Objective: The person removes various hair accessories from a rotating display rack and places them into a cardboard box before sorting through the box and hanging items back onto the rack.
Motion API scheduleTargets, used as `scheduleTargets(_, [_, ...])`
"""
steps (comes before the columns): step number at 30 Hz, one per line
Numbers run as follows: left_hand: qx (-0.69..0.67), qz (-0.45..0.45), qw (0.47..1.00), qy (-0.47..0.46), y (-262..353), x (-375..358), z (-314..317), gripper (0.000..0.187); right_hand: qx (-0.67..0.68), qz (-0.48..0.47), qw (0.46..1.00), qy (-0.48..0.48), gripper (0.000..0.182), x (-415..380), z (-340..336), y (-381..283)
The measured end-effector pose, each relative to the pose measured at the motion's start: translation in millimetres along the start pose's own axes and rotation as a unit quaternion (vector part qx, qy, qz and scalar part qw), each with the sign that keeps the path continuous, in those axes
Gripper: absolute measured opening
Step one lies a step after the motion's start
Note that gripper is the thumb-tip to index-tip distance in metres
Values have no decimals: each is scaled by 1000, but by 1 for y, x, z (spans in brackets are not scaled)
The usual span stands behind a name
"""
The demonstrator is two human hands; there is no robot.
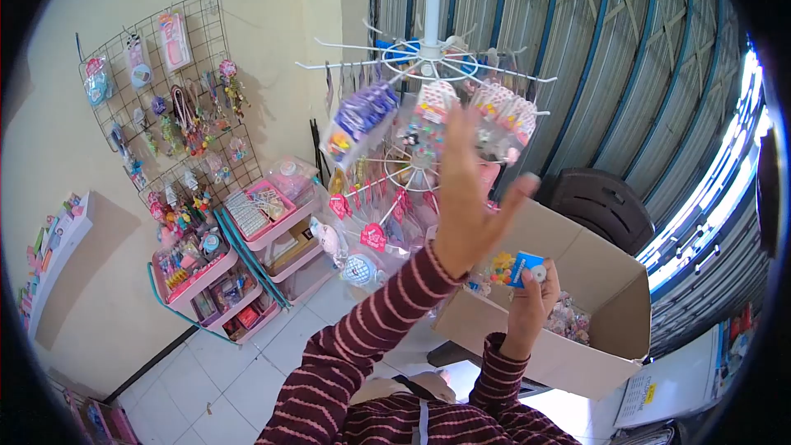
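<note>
My left hand (468,206) is raised in front of the rotating display rack (432,58), its fingers stretched upward and the thumb apart. Motion blurs it slightly, and nothing shows in its grip. Just behind its fingertips hang white header-card packets with red dots (435,100) and more packets (504,115) to the right. Lower down, my right hand (531,309) pinches a small packet with a blue card (525,269) over the cardboard box (527,354). Yellow and orange pieces show beside the card.
A purple packet (362,119) hangs on the rack's left. Pink trolleys (198,276) of trinkets stand left, under a wire grid (198,25) of accessories. A dark chair (601,206) stands behind the box, before a folding metal gate (577,58).
</note>
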State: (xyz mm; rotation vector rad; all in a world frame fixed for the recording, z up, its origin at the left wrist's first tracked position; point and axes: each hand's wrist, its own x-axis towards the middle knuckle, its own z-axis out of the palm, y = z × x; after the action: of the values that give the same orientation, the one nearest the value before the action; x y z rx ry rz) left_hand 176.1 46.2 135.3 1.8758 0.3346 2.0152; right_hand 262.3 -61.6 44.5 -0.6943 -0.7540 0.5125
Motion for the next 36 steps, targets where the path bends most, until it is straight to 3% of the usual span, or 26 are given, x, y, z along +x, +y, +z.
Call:
scheduleTargets(2, [93, 56, 987, -116, 12, 2, 12, 77, 1, -6, 1000, -6, 10, -1, -12, 1])
scheduleTargets(3, [90, 58, 988, -115, 14, 1, 19, 77, 0, -9, 1000, -6, 10, -1, -15, 1])
scheduleTargets(5, [26, 59, 972, -226, 25, 3, 26, 74, 18, -31, 999, 32, 12, -2, -17, -2])
scheduleTargets(9, [-4, 72, 954, -292, 58, -3, 4, 68, 23, -61, 992, 109, 11, -2, -15, -6])
scheduleTargets(11, [64, 105, 955, -269, 64, 0, -23, 71, 18, -79, 991, 103, 16, -4, -28, -1])
scheduleTargets(13, [5, 32, 988, -150, 56, -4, -45, 63, 11, -84, 990, 109, 15, -4, -21, -4])
scheduleTargets(15, [21, 37, 996, 82, 45, 1, -58, 52, 1, -85, 990, 114, 14, -5, -17, -6])
scheduleTargets(17, [84, 27, 982, 166, 26, 10, -92, 44, -34, -49, 995, 81, 14, -6, -15, -6])
scheduleTargets(19, [36, -29, 973, 227, 8, 16, -115, 43, -39, -39, 996, 66, 12, -6, -11, -5])
scheduleTargets(23, [98, -57, 965, 235, -36, 43, -131, 45, -63, -4, 998, 18, 11, -5, 6, -2])
scheduleTargets(25, [51, -108, 984, 133, -56, 54, -129, 49, -56, 6, 998, 0, 11, -7, 17, 1])
scheduleTargets(32, [9, -53, 997, 60, -33, 32, -96, 52, -40, 65, 990, -116, 13, 6, 53, 6])
scheduleTargets(36, [-23, -37, 999, 11, -28, 29, -95, 50, -62, 15, 979, -193, 15, 32, 80, 6])
